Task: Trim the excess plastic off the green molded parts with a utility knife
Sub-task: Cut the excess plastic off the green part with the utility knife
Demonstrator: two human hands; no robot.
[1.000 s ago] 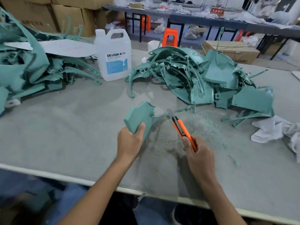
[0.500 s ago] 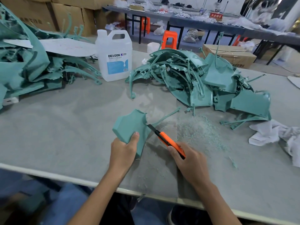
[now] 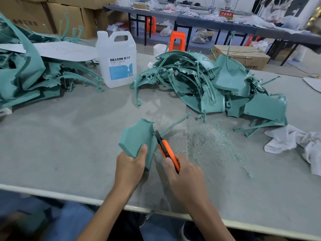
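My left hand (image 3: 130, 168) grips a green molded part (image 3: 137, 137) by its lower edge, thumb on its face, holding it tilted above the grey table (image 3: 69, 145). A thin green sprue (image 3: 175, 122) sticks out from the part's right side. My right hand (image 3: 186, 178) holds an orange utility knife (image 3: 166, 150); its dark blade end lies against the part's right edge, near the base of the sprue.
A heap of green parts (image 3: 213, 86) lies behind the work spot, another heap (image 3: 29, 75) at the far left. A white DEXCON jug (image 3: 116, 60) stands between them. Green shavings (image 3: 208, 141) cover the table to the right, beside a white rag (image 3: 295, 143).
The knife came back from the sprue tip toward me and turned steeper; its blade now sits at the part's right edge. My left hand drew the part closer.
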